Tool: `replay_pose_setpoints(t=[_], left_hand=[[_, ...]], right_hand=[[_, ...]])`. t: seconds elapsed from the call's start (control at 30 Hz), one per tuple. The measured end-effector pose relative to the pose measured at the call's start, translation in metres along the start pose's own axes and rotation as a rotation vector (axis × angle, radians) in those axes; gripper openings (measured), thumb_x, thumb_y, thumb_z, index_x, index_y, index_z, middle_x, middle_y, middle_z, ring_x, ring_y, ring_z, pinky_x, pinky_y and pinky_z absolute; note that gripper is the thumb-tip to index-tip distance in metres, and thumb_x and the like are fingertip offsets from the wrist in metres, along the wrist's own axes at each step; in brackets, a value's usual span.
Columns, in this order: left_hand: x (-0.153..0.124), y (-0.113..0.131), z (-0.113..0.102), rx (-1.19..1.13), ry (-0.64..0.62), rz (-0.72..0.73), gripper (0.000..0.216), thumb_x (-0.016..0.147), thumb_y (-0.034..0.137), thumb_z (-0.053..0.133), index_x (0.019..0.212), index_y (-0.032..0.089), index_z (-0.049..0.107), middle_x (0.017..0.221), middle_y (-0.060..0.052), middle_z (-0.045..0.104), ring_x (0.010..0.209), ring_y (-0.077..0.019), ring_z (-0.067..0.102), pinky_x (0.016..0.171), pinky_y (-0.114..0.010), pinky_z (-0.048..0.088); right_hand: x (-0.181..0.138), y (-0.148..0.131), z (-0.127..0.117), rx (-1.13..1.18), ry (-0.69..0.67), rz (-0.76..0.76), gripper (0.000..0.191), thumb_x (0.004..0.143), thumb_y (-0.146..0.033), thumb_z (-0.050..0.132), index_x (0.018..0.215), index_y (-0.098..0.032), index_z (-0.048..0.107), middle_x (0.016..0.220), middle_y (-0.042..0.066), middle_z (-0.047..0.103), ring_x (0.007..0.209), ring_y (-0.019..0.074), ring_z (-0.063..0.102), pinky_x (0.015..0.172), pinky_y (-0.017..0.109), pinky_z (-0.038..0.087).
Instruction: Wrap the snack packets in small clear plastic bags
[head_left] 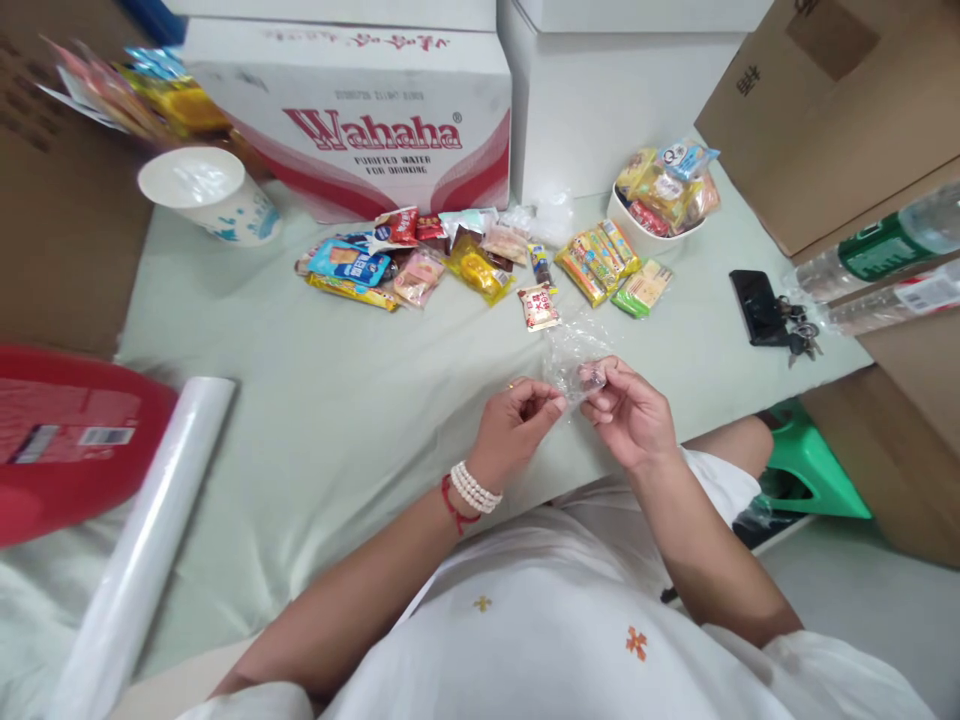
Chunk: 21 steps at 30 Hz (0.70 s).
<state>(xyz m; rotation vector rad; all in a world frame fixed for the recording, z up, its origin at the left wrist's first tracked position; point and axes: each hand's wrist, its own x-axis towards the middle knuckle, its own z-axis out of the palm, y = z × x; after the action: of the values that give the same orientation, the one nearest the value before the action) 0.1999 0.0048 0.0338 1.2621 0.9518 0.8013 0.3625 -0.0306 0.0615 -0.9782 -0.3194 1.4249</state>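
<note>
Between my hands is a clear plastic bag [574, 350], crumpled and see-through. My left hand [517, 415] pinches its lower left edge between thumb and fingers. On the other side my right hand [634, 410] grips the bag with bent fingers. Just beyond the bag lies a small white snack packet [538, 306] with red print. Farther back are a yellow snack packet [480, 270], a group of yellow snack packs [598, 262] and a green snack packet [643, 288]. A blue snack packet [349, 264] rests on the pile to the left.
A white bowl [649, 228] full of wrapped snacks stands at the back right, near a black phone or wallet [754, 305] with keys [802, 335]. A Wahaha carton [360, 130] blocks the back. At left are a paper cup [214, 195], a white roll [150, 540] and a red package [75, 440].
</note>
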Motion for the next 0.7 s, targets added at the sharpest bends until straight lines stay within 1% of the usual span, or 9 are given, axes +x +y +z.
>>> replay_pose_setpoints(t=[0.1,0.17,0.3,0.37,0.47,0.57,0.63,0.7], left_hand=[[-0.001,-0.002,0.002,0.026,-0.002,0.043,0.02,0.079,0.037,0.077,0.084,0.018,0.076,0.066,0.003,0.052,0.061,-0.0108,0.044,0.06,-0.026,0.037],[-0.002,-0.004,0.004,0.026,0.009,0.049,0.019,0.079,0.037,0.077,0.081,0.018,0.075,0.065,0.003,0.052,0.061,-0.0109,0.044,0.06,-0.026,0.037],[-0.006,-0.006,0.004,-0.008,0.073,-0.018,0.028,0.084,0.044,0.072,0.076,0.017,0.073,0.067,0.002,0.056,0.062,-0.0115,0.046,0.061,-0.026,0.037],[-0.007,-0.006,0.003,-0.02,0.076,-0.049,0.028,0.082,0.045,0.074,0.077,0.017,0.073,0.067,0.001,0.058,0.062,-0.0116,0.047,0.061,-0.027,0.037],[-0.007,-0.003,0.0,-0.019,0.093,-0.029,0.026,0.081,0.043,0.076,0.074,0.017,0.071,0.065,0.002,0.056,0.061,-0.0111,0.044,0.059,-0.026,0.036],[-0.007,0.001,-0.005,-0.046,0.122,-0.048,0.031,0.082,0.048,0.074,0.074,0.018,0.066,0.063,0.004,0.052,0.058,-0.0102,0.04,0.056,-0.025,0.033],[-0.007,0.002,-0.009,-0.058,0.125,-0.08,0.036,0.081,0.052,0.073,0.074,0.018,0.064,0.061,0.005,0.05,0.057,-0.0099,0.038,0.054,-0.025,0.032],[-0.007,0.002,-0.012,-0.058,0.147,-0.094,0.039,0.08,0.056,0.072,0.074,0.019,0.063,0.06,0.005,0.049,0.056,-0.0098,0.037,0.054,-0.025,0.032]], right_hand=[[0.0,0.005,0.002,0.0,-0.013,0.016,0.013,0.074,-0.024,0.075,0.071,-0.016,0.064,0.083,0.003,0.066,0.052,0.0049,0.037,0.042,0.016,0.03],[0.0,0.01,0.003,0.003,-0.018,0.023,0.013,0.074,-0.025,0.075,0.072,-0.016,0.065,0.083,0.003,0.065,0.052,0.005,0.037,0.041,0.016,0.029],[0.0,0.02,0.005,0.019,-0.047,0.049,0.016,0.075,-0.027,0.075,0.074,-0.017,0.064,0.086,0.002,0.066,0.052,0.0046,0.034,0.041,0.016,0.027],[0.001,0.022,0.007,0.006,-0.059,0.057,0.018,0.074,-0.029,0.076,0.074,-0.017,0.062,0.087,0.003,0.066,0.051,0.0046,0.033,0.04,0.017,0.026],[0.002,0.021,0.011,-0.054,-0.049,0.049,0.022,0.074,-0.032,0.079,0.076,-0.018,0.062,0.088,0.002,0.065,0.052,0.0046,0.032,0.041,0.018,0.024],[0.003,0.017,0.014,-0.147,0.0,-0.004,0.027,0.074,-0.035,0.083,0.077,-0.019,0.061,0.088,0.0,0.063,0.053,0.0046,0.033,0.043,0.019,0.023],[0.001,0.015,0.014,-0.22,0.018,-0.039,0.031,0.075,-0.04,0.084,0.078,-0.02,0.062,0.085,-0.001,0.062,0.054,0.0054,0.034,0.043,0.02,0.022],[-0.002,0.016,0.013,-0.305,0.014,-0.055,0.034,0.078,-0.05,0.082,0.084,-0.021,0.065,0.077,-0.002,0.058,0.053,0.0069,0.033,0.044,0.022,0.022]])
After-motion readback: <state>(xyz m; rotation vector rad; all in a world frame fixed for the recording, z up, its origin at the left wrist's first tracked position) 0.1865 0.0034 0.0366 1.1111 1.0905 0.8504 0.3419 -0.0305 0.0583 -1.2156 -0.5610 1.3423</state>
